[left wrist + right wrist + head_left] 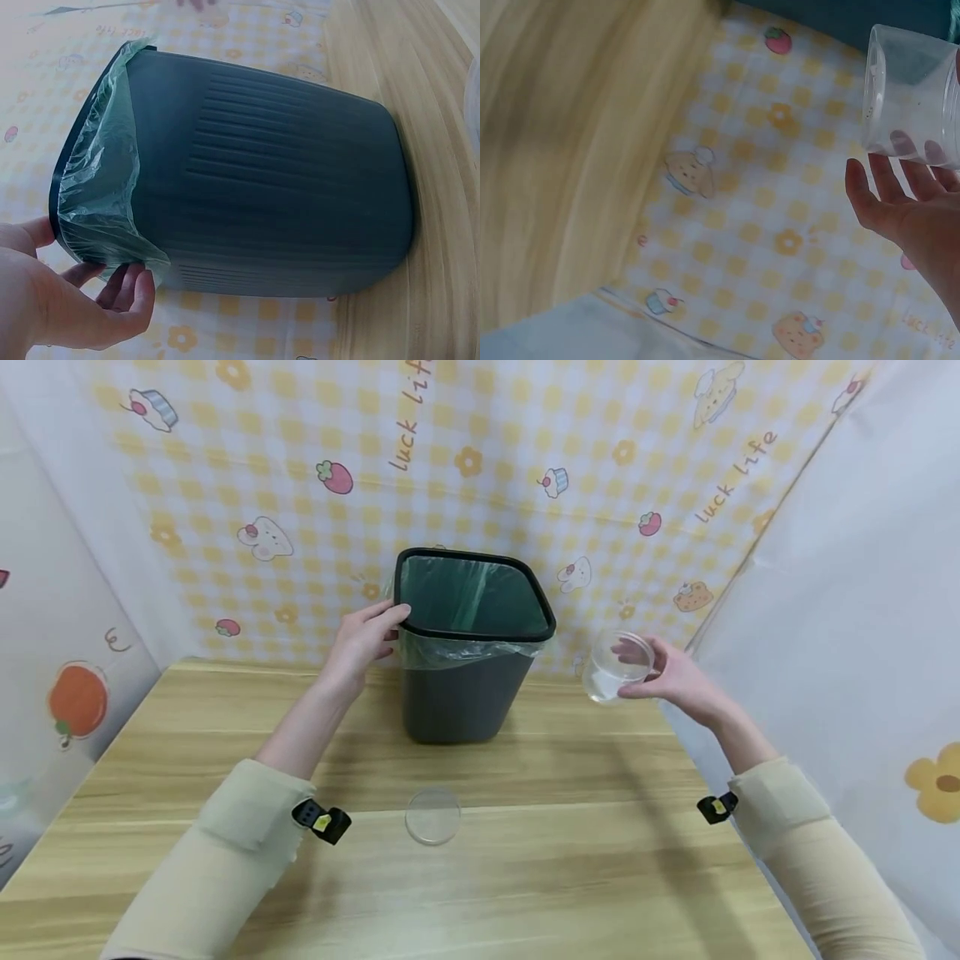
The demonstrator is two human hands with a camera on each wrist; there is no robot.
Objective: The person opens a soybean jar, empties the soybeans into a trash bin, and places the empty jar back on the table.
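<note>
A dark grey trash bin [461, 702] stands on the table against the patterned cloth. A thin see-through bag [101, 176] lines it, folded over beneath the black rim [480, 634]. My left hand [360, 643] grips the rim at its left corner, thumb over the edge and fingers outside against the bag. To the right of the bin, my right hand [678, 681] holds a clear plastic jar [611, 672], tilted and raised above the table. Whether the jar holds anything I cannot tell. A clear round lid [432, 817] lies flat on the table in front of the bin.
The light wooden table [540, 877] reaches back to a yellow checked cloth [270, 460]. White sheets hang on the left [45, 585] and right [847, 568] sides, close beside the table's edges.
</note>
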